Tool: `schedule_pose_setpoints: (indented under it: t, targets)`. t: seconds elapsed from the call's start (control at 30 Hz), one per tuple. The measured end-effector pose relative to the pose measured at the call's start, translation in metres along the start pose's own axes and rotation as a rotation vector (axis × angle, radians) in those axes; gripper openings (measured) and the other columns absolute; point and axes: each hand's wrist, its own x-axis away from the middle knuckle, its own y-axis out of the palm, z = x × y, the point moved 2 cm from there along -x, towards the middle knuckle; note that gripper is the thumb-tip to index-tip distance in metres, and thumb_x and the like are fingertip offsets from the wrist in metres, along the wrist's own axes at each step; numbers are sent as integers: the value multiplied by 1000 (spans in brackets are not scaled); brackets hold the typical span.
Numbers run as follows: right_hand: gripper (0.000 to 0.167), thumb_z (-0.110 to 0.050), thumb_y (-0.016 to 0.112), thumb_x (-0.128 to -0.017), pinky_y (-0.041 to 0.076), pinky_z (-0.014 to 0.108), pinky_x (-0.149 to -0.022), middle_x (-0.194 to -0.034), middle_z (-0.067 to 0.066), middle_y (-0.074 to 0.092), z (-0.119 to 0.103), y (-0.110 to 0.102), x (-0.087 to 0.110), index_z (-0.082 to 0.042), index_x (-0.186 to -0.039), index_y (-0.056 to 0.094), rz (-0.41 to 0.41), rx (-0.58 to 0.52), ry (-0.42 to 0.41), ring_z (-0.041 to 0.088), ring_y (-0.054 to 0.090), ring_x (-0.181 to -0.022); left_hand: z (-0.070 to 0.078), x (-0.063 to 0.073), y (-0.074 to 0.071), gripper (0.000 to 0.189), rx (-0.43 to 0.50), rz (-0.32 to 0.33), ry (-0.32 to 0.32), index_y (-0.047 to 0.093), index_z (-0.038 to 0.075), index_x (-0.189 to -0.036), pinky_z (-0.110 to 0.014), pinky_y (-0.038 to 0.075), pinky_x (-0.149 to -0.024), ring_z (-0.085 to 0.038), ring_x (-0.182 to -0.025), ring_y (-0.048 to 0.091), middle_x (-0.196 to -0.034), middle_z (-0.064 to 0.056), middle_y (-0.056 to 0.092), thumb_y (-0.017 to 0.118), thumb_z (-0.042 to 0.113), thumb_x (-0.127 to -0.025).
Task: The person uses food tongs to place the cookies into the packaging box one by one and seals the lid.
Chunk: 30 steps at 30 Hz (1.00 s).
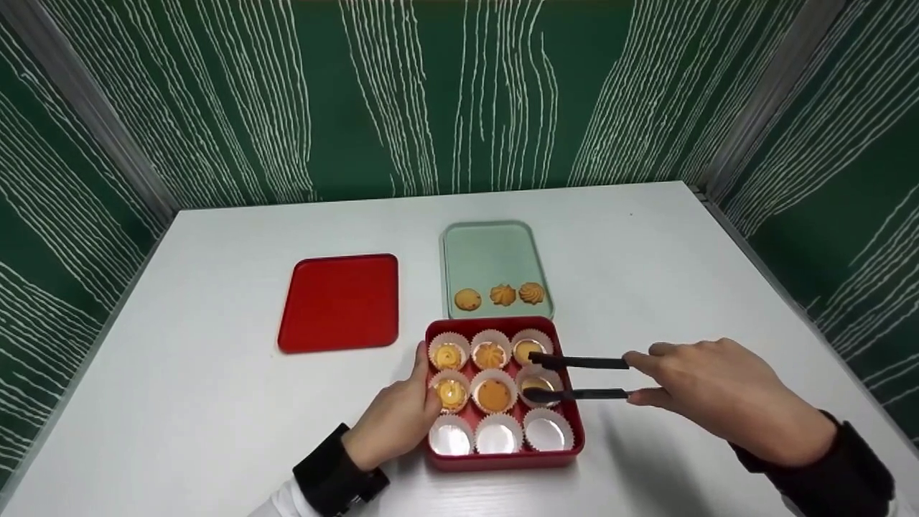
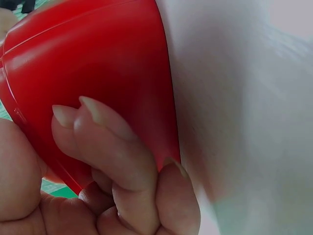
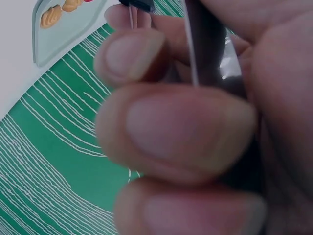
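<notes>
Head view: grips a red box (image 1: 502, 462) by its left side on the white surface (image 1: 215, 424) with the curled left hand (image 1: 402, 416); holds black tongs (image 1: 596, 394) in the curled right hand (image 1: 718, 388), with parted tips over paper cups (image 1: 546, 376) in the box's right column.

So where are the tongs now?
In the head view, the black tongs are right of centre, in the right hand, tips over paper cups in the red box.
</notes>
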Motion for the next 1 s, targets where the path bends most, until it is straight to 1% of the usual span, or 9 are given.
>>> schedule_pose_setpoints:
  t: [0.17,0.33,0.47,0.57,0.67,0.77,0.87,0.9,1.0]
  targets:
    - [30,-39,86,-88,39,34,-48,-74,-13,49,1,-3,-1,-19,-102,68,14,-14,2,7,41,-52,-20,-8,14,80,-40,15,7,15,-10,-166,-34,49,-58,-10,-56,52,-62,9,51,52,25,-105]
    - [37,-39,82,-92,40,35,-50,-79,-13,56,10,-11,-3,-15,-120,75,43,-69,33,6,43,-53,-26,-10,15,80,-48,9,-5,14,-7,-167,-35,52,-62,-10,-59,55,-63,9,53,51,28,-106]
    - [41,-37,81,-94,41,35,-49,-86,-8,65,18,-16,-12,-13,-126,75,140,-98,66,8,49,-55,-19,-6,9,79,-43,7,-18,13,-7,-167,-34,52,-62,-11,-59,55,-64,7,53,50,27,-106]
    - [36,-35,81,-94,40,35,-48,-87,-4,69,22,-17,-24,-13,-122,74,218,-119,80,11,52,-57,-8,-1,0,78,2,9,-9,13,-10,-166,-36,50,-59,-13,-58,54,-63,4,53,50,24,-106]
    - [30,-33,81,-94,39,36,-48,-80,-3,65,25,-15,-42,-13,-114,71,270,-154,93,14,52,-59,3,3,-8,77,50,13,9,13,-13,-164,-37,49,-57,-15,-57,53,-64,2,53,50,21,-106]
    - [26,-33,80,-96,40,38,-50,-74,-4,59,26,-10,-62,-13,-108,70,273,-199,108,15,51,-62,6,5,-10,77,62,19,23,13,-15,-163,-35,45,-54,-13,-54,50,-62,3,50,49,21,-105]
    - [24,-35,77,-99,41,39,-52,-70,-5,52,27,-3,-80,-14,-104,68,255,-239,119,16,50,-63,15,8,-15,78,80,7,18,11,-14,-164,-38,45,-55,-16,-55,50,-63,1,50,49,21,-106]
    - [24,-36,76,-99,41,40,-53,-70,-6,52,28,-1,-85,-14,-104,69,246,-256,122,16,49,-63,11,7,-11,77,70,15,31,11,-14,-164,-38,44,-54,-16,-54,48,-62,1,49,49,22,-107]
    - [24,-37,75,-101,41,40,-55,-69,-5,50,28,6,-97,-14,-102,68,226,-286,125,16,49,-64,14,7,-12,77,72,11,30,11,-14,-164,-41,46,-56,-17,-55,49,-62,1,49,49,20,-106]
